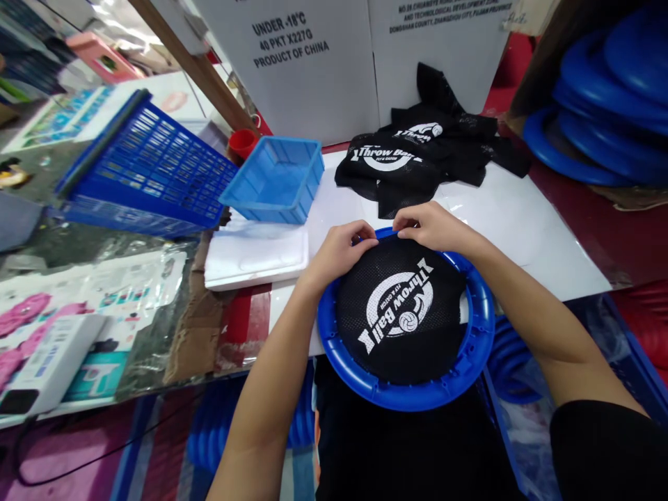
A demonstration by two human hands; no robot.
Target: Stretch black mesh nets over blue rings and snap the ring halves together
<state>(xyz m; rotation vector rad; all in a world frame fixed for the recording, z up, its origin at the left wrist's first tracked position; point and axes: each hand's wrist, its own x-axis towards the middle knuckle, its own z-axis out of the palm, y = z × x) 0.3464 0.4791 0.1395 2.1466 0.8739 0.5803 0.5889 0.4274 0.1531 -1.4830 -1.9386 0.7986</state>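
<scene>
A blue plastic ring (401, 400) lies at the near edge of the white work surface, overhanging it towards my body. Inside it is a black mesh cloth (443, 292) with a white "Throw Ball" print. At the far rim, my left hand (344, 250) pinches the cloth's edge with thumb and fingers. Close to its right, my right hand (431, 226) pinches the same edge against the rim. On the right, a gap shows between cloth and ring. Beyond my hands lies a loose pile of similar black mesh cloths (386, 156).
A light blue bin (276, 181) stands left of the pile, near a red cup (243, 142) and a tilted dark blue basket (151, 167). White cartons (313, 83) rise behind. Blue rings (600, 104) are stacked at the right; a white box (52, 365) lies at the left.
</scene>
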